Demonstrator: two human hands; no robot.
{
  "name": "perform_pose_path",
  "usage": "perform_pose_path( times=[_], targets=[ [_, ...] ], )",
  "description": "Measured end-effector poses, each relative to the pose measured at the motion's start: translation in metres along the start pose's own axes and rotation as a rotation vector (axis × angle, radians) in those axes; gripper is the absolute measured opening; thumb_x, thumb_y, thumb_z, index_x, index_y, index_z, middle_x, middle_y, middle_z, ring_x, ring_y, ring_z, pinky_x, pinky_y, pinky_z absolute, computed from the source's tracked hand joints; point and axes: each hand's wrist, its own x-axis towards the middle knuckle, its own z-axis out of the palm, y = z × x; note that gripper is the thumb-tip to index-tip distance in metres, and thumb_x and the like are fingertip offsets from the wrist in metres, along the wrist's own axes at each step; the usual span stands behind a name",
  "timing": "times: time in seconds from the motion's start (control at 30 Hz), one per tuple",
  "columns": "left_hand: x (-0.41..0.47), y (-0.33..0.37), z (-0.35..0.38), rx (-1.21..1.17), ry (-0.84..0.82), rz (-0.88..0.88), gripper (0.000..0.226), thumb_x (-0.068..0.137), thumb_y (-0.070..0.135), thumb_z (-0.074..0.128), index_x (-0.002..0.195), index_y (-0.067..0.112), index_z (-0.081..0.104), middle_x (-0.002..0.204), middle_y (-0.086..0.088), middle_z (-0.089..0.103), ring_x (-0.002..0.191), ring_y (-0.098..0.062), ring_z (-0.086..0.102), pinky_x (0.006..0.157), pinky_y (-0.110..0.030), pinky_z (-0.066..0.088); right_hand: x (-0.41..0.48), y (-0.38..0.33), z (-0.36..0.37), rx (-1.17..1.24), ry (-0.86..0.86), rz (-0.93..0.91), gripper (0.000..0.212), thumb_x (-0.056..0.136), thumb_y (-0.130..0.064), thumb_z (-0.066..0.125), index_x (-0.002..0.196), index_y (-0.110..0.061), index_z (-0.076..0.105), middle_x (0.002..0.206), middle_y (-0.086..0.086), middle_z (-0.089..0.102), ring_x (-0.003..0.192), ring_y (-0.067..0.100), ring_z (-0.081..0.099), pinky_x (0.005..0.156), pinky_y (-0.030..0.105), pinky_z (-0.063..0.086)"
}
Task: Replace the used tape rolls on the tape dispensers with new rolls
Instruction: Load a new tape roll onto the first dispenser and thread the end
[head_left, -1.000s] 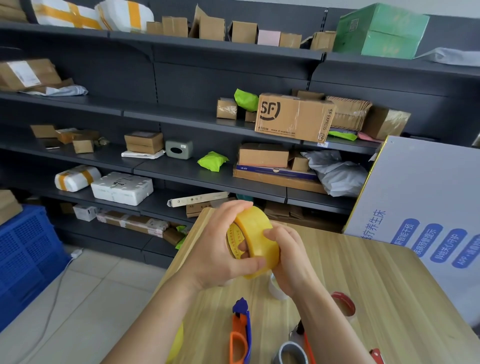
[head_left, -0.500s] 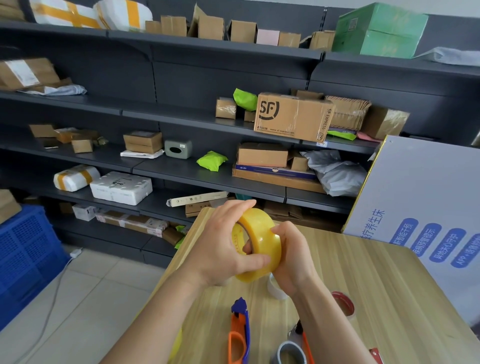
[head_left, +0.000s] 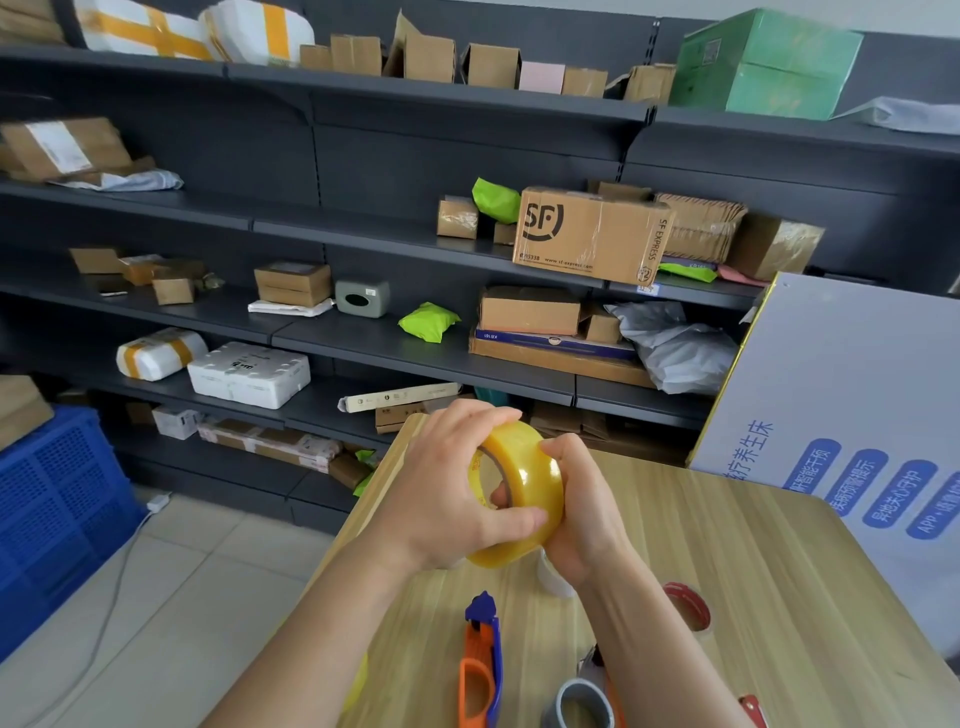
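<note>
Fingers of left hand (head_left: 441, 493) and right hand (head_left: 582, 509) are curling tight around yellow tape roll (head_left: 524, 493), gripping it above table (head_left: 753, 597).

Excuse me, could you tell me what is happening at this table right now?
A person holds a full yellow roll of clear packing tape in both hands, left hand and right hand, above the light wooden table. The orange and blue tape dispenser lies untouched nearer the person, beside a grey tape roll.
</note>
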Motion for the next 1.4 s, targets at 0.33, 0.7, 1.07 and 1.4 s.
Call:
perform_pose_path(
  times=[0.33,0.7,1.07,1.4],
  targets=[
    [-0.003,-0.008,0.002,-0.03,-0.014,-0.039,0.084,0.054,0.063,0.07,0.131,0.038,0.047,0.125,0.022,0.04,0.12,-0.005,0.04,0.1,-0.038,0.043,0.002,0.005,0.0,-0.105,0.009,-0.042,0.044,0.089,-0.038,0.051,0.112,-0.003,0.064,0.09,0.018,0.068,0.07,0.024,0.068,0.065,0.037,0.055],
    [0.013,-0.012,-0.022,-0.167,-0.188,-0.029,0.03,0.09,0.042,0.048,0.109,0.034,0.07,0.113,0.018,0.06,0.112,-0.004,0.053,0.098,-0.036,0.044,-0.001,0.005,-0.004,-0.269,-0.198,0.011,0.035,0.09,-0.024,0.038,0.089,0.004,0.06,0.06,0.018,0.062,0.049,0.023,0.057,0.056,0.03,0.051],
    [0.017,-0.013,-0.04,-0.193,-0.31,-0.03,0.016,0.089,0.011,0.066,0.088,0.024,0.077,0.085,0.005,0.074,0.083,-0.008,0.068,0.078,-0.023,0.055,0.009,0.01,-0.013,-0.216,-0.312,0.178,0.029,0.07,-0.026,0.049,0.065,0.0,0.06,0.043,0.012,0.052,0.032,0.019,0.047,0.039,0.019,0.04],
    [0.021,-0.009,-0.035,-0.007,-0.538,-0.042,0.018,0.093,0.018,0.06,0.078,0.028,0.061,0.073,0.013,0.06,0.067,0.001,0.053,0.066,-0.021,0.047,0.022,0.019,-0.024,-0.313,-0.502,0.24,0.033,0.067,-0.031,0.049,0.051,-0.008,0.065,0.039,0.006,0.051,0.031,0.014,0.046,0.039,0.019,0.037]
  ],
)
